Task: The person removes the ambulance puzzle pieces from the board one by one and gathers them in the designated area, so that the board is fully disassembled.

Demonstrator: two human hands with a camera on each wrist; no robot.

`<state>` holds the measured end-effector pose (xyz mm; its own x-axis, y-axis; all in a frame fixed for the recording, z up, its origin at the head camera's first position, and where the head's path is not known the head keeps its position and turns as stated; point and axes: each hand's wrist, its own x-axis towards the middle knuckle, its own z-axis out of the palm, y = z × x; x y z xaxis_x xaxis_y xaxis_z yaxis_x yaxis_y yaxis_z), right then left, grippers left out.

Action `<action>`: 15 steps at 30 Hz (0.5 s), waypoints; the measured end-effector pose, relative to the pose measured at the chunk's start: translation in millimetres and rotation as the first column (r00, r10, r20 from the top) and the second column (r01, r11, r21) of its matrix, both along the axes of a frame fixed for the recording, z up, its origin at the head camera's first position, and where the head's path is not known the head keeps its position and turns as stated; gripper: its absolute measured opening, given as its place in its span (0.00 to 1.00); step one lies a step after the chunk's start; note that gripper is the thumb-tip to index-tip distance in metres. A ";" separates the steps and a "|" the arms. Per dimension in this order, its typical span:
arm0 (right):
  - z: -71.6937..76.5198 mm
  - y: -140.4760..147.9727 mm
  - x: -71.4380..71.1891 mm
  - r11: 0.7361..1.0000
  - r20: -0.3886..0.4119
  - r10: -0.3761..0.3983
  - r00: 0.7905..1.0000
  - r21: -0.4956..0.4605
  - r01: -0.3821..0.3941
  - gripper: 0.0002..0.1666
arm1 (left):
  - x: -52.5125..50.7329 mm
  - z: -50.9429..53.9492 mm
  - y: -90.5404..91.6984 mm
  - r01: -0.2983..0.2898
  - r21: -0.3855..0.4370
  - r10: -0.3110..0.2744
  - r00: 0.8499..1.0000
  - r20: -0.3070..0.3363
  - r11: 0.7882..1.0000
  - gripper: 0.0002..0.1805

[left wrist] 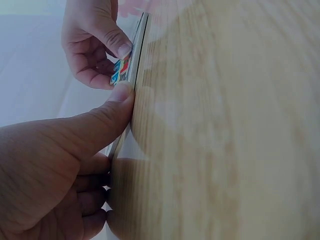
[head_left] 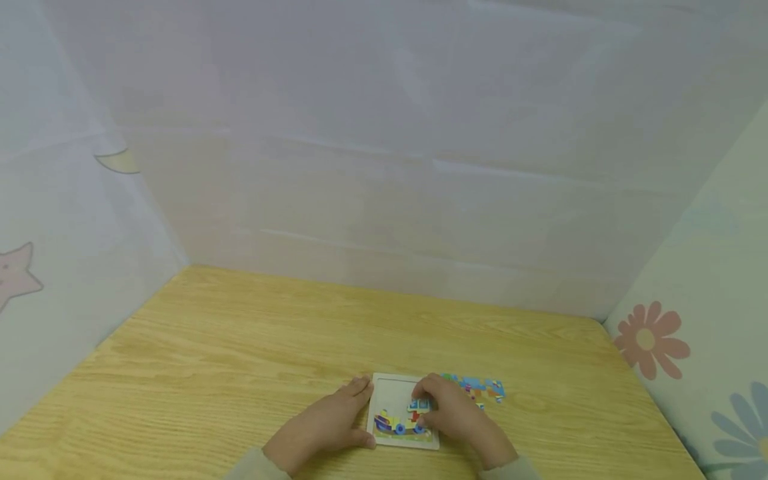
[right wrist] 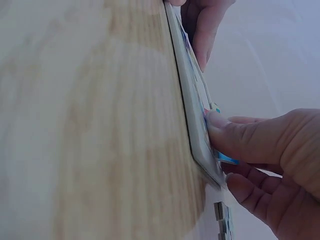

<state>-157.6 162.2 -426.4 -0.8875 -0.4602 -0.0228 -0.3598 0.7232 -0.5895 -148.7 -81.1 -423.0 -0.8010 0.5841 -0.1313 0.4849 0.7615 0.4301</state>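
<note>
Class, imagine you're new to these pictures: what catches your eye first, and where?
Low in the head view, the part-filled jigsaw tray draws the eye first, on the wooden table between the left hand and right hand. Bright jigsaw pieces lie just beyond the right hand. At right, a red flower decorates the wall.

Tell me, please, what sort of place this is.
Perhaps a play corner or small recording booth: pale sheeting, creased and partly printed with flowers, closes three visible sides of a wooden table, where a puzzle board lies.

Wood-grain table point(head_left: 258, 333), reddish flower point(head_left: 647, 339), pink star point(head_left: 17, 273)
</note>
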 end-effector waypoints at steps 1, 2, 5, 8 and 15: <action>-0.4 0.0 -0.1 1.000 -0.005 -0.001 1.000 0.003 0.001 0.17 | 0.0 0.1 0.0 0.001 0.000 -0.001 1.000 0.000 1.000 0.50; -0.8 0.0 -0.2 1.000 -0.009 -0.003 1.000 0.007 0.003 0.17 | 0.0 0.1 0.0 0.000 0.001 0.000 1.000 0.001 1.000 0.50; -1.6 0.5 -0.1 1.000 -0.012 -0.007 1.000 0.000 0.007 0.17 | 0.1 0.1 -0.2 -0.001 0.002 0.001 1.000 -0.001 1.000 0.50; -2.7 1.6 -0.3 1.000 -0.017 -0.003 1.000 -0.023 0.003 0.16 | 0.1 -0.3 -0.3 -0.004 0.002 0.004 1.000 -0.003 1.000 0.49; -2.9 1.1 2.3 0.998 -0.049 -0.020 0.999 -0.056 0.018 0.13 | -0.4 -0.8 0.3 -0.005 -0.002 0.005 1.000 -0.006 1.000 0.49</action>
<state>-155.3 163.3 -429.3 -0.8955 -0.4426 0.0469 -0.3762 0.6965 -0.6110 -149.1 -80.8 -423.8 -0.8044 0.5801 -0.1278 0.4837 0.7646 0.4260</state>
